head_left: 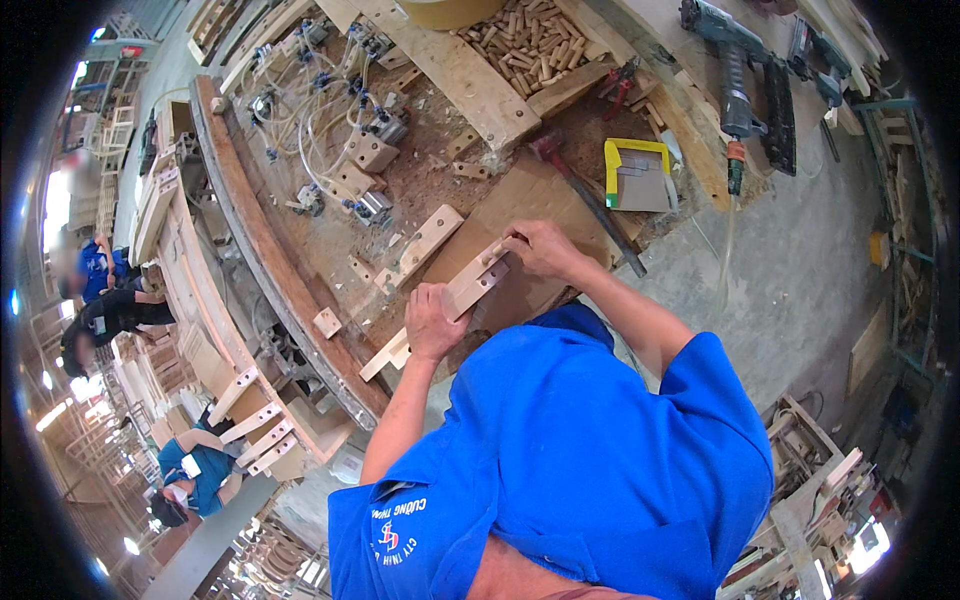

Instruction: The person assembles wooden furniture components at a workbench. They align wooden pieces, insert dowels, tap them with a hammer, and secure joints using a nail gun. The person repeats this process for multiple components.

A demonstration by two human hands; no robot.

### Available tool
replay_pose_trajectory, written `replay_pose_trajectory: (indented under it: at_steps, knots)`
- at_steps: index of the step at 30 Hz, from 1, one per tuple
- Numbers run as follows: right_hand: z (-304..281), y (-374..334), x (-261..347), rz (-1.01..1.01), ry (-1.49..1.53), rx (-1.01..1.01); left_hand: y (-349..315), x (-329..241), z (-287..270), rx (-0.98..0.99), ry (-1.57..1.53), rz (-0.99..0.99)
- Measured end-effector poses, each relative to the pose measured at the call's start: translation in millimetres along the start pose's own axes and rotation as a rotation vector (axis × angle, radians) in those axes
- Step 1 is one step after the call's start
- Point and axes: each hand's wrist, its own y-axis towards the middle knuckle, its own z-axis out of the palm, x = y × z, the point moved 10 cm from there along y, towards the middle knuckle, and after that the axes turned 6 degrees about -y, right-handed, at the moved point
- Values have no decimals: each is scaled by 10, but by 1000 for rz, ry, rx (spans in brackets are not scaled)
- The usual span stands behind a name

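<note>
Both hands on one pale wooden bar (474, 285), held slantwise across the near edge of the table (425, 190), close in front of the person's blue shirt (610, 450); left hand (432, 322) is closed round the bar toward its lower-left end, fingers bent over the top; right hand (543, 250) has its fingers narrowed on the upper-right end; dark holes show in the bar's side face between the hands; lower-left end sticks out past the left hand, stepped in outline; bar lies over a brown cardboard sheet (520, 205) in view, cannot tell if they touch; beyond the bar, just left of the cardboard, a second wooden piece (428, 240) with holes; small wooden block (327, 322) near the table's left rim; hammer (598, 208) lies slanted right of the cardboard, red head away from the person; yellow-edged box (612, 172) just beside it; red-handled pliers (620, 85) further off; wooden dowels (525, 45) heaped in a wood-framed bin at the far side; clamps with clear tubing (375, 125) clutter the far left; grey nail gun (733, 80) at upper right; co-workers (195, 470) at far left, well apart.
</note>
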Motion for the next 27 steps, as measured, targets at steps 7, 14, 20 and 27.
replay_pose_trajectory:
  at_steps: [7, 14, 20, 27]
  knots:
    - [136, 107, 261, -179, -338, 86, -23, 33, 24, -1, 8, 5]
    - [120, 100, 172, -56, -236, 69, -58, 50, -7, -22, 2, 21]
    - [-590, 63, 60, -18, -212, -236, -136, 88, -55, -44, -23, -8]
    - [-938, 30, -264, 199, -854, -312, -300, 240, -44, -21, -4, -52]
